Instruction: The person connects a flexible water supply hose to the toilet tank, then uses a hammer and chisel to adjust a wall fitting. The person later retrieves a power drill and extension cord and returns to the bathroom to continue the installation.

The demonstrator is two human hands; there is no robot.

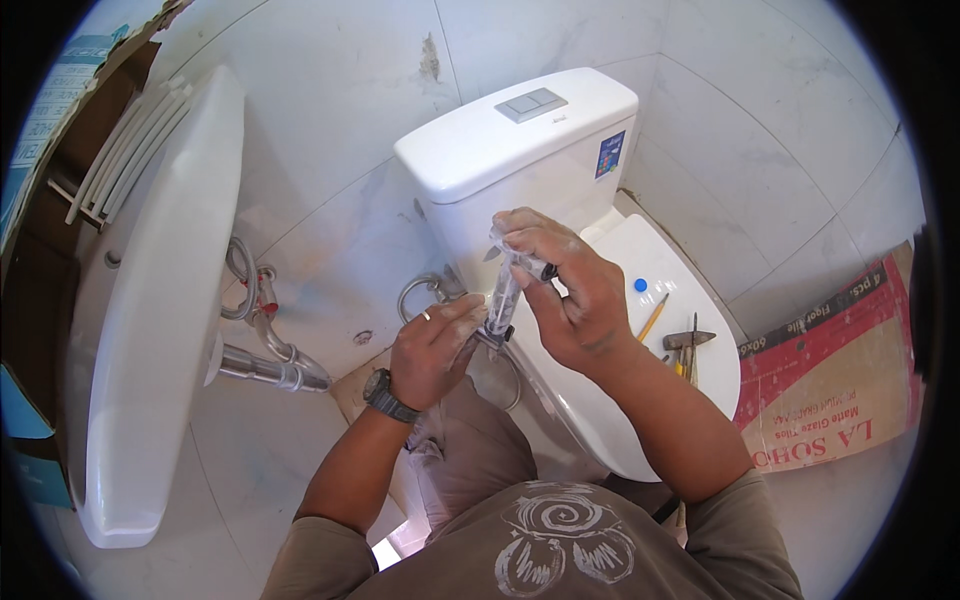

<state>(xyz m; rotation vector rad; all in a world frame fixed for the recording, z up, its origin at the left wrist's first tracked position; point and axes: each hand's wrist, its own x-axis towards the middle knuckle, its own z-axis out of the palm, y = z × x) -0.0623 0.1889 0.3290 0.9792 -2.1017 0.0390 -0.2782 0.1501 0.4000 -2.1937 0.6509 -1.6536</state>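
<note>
The part point(504, 297), in what looks like clear wrap with dark ends, is up in the air between both hands, in front of the toilet point(480, 170). The left hand's point(437, 345) grip pinches its lower end, fingers bunched close; the right hand's point(572, 290) grip is closed around the upper end, thumb against fingers. Judging by this, the work on the part is at an early stage: the wrap seems to be still on, and nothing shows it fixed to anything, though the fingers hide some of it. Around it, more looks done: the toilet stands by the wall with its tank top and flush button point(532, 104) in place and its lid point(660, 260) down, and a drain pipe point(262, 372) runs below the sink point(165, 320). Whether the looped hose point(238, 285) there is joined at both ends, I cannot tell. A hammer point(690, 340), a pencil point(653, 316) and a blue cap point(640, 285) lie on the lid, none of them in hand.
</note>
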